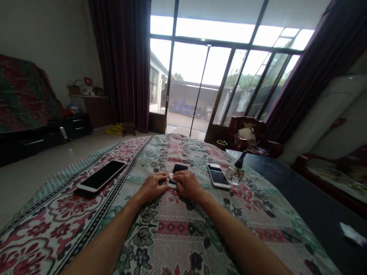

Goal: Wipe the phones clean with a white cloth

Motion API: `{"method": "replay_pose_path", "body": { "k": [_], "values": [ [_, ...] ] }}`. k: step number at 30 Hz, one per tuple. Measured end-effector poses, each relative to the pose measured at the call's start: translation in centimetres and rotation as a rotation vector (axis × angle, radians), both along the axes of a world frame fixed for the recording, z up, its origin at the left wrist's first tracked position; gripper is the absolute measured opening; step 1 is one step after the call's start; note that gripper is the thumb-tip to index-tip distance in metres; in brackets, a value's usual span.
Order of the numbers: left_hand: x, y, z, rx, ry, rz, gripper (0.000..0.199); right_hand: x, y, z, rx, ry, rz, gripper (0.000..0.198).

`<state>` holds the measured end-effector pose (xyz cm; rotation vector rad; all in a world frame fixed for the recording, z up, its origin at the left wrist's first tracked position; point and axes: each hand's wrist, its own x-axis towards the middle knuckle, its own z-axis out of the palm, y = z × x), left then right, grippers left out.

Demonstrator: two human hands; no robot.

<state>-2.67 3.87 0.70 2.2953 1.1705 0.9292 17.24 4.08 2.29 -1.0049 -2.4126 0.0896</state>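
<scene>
Middle phone at the hands, wiping seemingly under way

From my remote seat I judge this rubbing to be in progress, not finished. The right hand point(187, 184) grasps a white wad point(172, 177) against the middle phone point(180, 167); the left hand point(155, 185) curls beside it, and I can't tell whether it grips anything. That phone lies flat on the counter point(183, 244), between the hands and just ahead. The large phone point(102, 175) lies well left of them, the white phone point(218, 175) to their right; whether either is done, I can't tell
</scene>
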Motion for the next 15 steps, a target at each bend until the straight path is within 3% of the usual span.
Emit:
{"method": "replay_pose_path", "body": {
  "k": [9,15],
  "values": [
    [-0.4,0.2,-0.8,-0.004,-0.036,0.08,0.027,-0.2,-0.7,-0.3,-0.003,0.008,0.028,0.024],
    [-0.5,0.5,-1.1,-0.018,-0.046,0.061,0.03,-0.3,-1.0,0.1,-0.026,-0.016,0.084,0.02]
  ]
}}
